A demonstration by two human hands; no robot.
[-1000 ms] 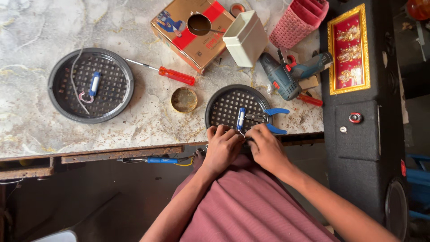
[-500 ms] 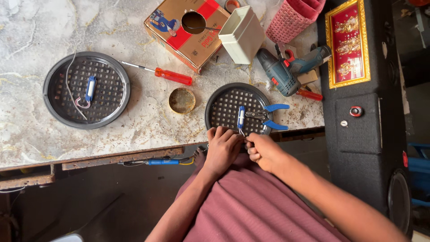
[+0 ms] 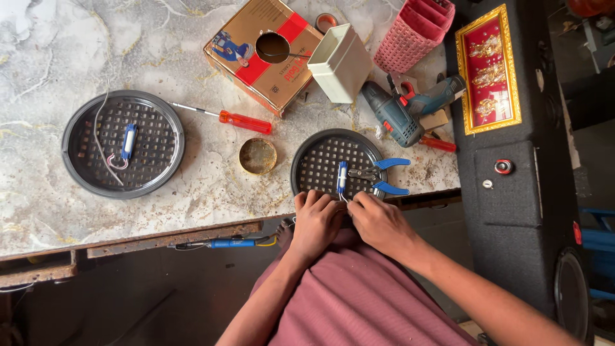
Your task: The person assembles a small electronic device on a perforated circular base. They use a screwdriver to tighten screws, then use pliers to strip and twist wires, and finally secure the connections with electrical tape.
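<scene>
black round grille [image 3: 320, 163] just above hands [image 3: 349, 218]

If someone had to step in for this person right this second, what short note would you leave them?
Left hand: resting on the near rim of the round black perforated grille at the marble table's edge.
Right hand: pinching thin wire leads at the small blue cylindrical part lying on that grille.
Blue-handled pliers lie on the same grille, untouched.
A second black grille, far left, already carries a blue part with looped wire.
A red-handled screwdriver lies between the two grilles.
Left: the wiring on the near grille looks unfinished.
</scene>
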